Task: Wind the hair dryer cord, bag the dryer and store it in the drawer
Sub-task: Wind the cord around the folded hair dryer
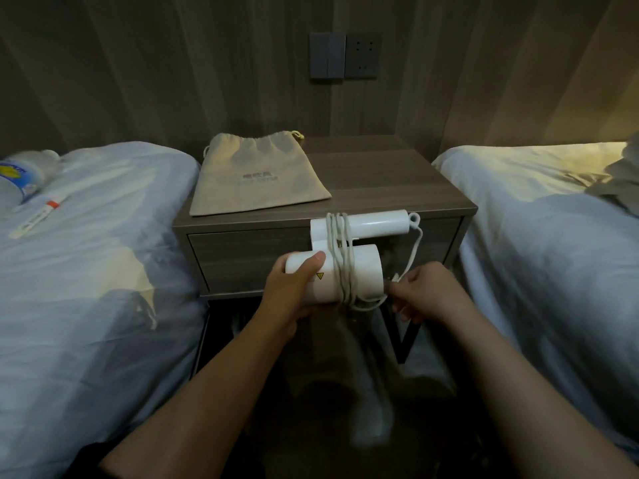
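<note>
I hold a folded white hair dryer (363, 267) in front of the nightstand drawer (249, 254), which is closed. My left hand (294, 288) grips the dryer's barrel at its left end. Its white cord (340, 257) is looped several times around barrel and handle. My right hand (422, 292) pinches the free end of the cord just right of the barrel; the plug is hidden in that hand. A beige drawstring bag (256, 174) lies flat on the left part of the nightstand top (387, 178).
Beds with white sheets flank the nightstand, one on the left (86, 271) and one on the right (553, 243). A plastic bottle (20, 178) and a thin tube (38, 216) lie on the left bed. A wall switch and socket (345, 57) sit above.
</note>
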Motion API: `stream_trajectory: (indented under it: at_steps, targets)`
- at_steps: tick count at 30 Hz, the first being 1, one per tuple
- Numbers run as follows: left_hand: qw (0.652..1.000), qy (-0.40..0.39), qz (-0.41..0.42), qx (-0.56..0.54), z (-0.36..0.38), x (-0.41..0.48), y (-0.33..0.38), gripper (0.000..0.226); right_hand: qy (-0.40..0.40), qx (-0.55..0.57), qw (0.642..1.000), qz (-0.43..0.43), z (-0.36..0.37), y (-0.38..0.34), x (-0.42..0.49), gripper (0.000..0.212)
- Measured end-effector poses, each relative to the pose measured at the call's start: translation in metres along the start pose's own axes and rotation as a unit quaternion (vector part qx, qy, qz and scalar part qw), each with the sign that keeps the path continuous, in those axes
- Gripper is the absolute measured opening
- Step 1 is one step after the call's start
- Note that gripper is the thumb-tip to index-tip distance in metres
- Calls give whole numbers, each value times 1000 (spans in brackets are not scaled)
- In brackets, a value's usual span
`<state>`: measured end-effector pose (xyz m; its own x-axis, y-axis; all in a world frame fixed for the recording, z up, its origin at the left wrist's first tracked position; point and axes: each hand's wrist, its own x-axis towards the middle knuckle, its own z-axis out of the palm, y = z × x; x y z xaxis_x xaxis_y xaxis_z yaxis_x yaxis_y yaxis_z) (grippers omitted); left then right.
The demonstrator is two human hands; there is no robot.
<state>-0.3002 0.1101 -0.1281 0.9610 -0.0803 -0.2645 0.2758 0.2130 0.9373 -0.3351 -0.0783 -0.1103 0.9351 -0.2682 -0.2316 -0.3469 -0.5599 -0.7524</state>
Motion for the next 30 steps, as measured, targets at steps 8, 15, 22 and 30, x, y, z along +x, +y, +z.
stream_trajectory:
  at_steps: [8, 15, 22, 30]
  targets:
    - [998, 36, 22, 38, 1, 3, -1, 36, 77, 57, 994, -56, -6, 0, 3, 32]
    - [998, 41, 30, 40, 1, 5, -1, 38, 39, -73, 985, -154, -13, -7, -7, 27]
    - [993, 23, 44, 104, 4, 5, -4, 39, 54, -132, 957, -251, -8, -11, -11, 23]
    - [990, -9, 48, 135, 4, 1, 1, 40, 126, -88, 941, -300, 2, -11, -10, 25]
